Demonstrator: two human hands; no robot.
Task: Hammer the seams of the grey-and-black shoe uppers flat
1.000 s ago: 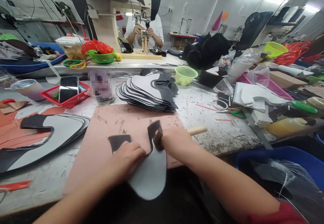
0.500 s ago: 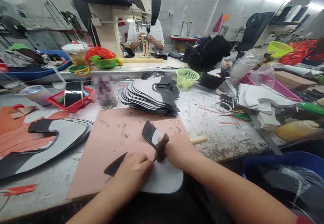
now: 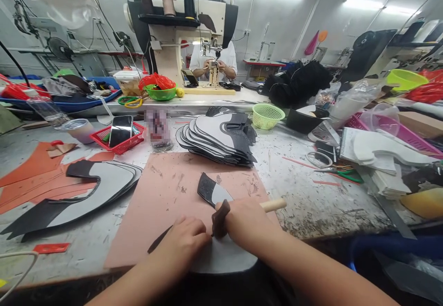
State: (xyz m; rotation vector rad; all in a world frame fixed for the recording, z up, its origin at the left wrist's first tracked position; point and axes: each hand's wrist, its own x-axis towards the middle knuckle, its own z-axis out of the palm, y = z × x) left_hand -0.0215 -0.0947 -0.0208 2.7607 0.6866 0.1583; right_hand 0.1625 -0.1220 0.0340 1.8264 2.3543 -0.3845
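My right hand (image 3: 251, 223) is closed round a hammer (image 3: 275, 204) with a pale wooden handle and a brown-black head. The hammer head is low against a curved grey-and-black shoe-upper piece (image 3: 230, 257) at the front edge of the pink mat (image 3: 138, 232). Beside the head, my left hand (image 3: 185, 241) grips the edge of the same piece, its fingers bent and the thumb near the hammer. Both hands cover the piece's middle. One black end sticks out beyond my right hand, and a sliver of the other shows left of my left hand.
A stack of similar pieces (image 3: 221, 140) lies behind the mat, with more pieces (image 3: 104, 181) at left. Around them are a red basket (image 3: 126, 144), a green basket (image 3: 268, 117) and scissors (image 3: 349, 176). A person sits behind a sewing machine (image 3: 173, 43).
The camera view has turned, so the bench sits further right and lower. My left hand now covers more of the piece's left black end. Hammer and right hand stay on the piece.
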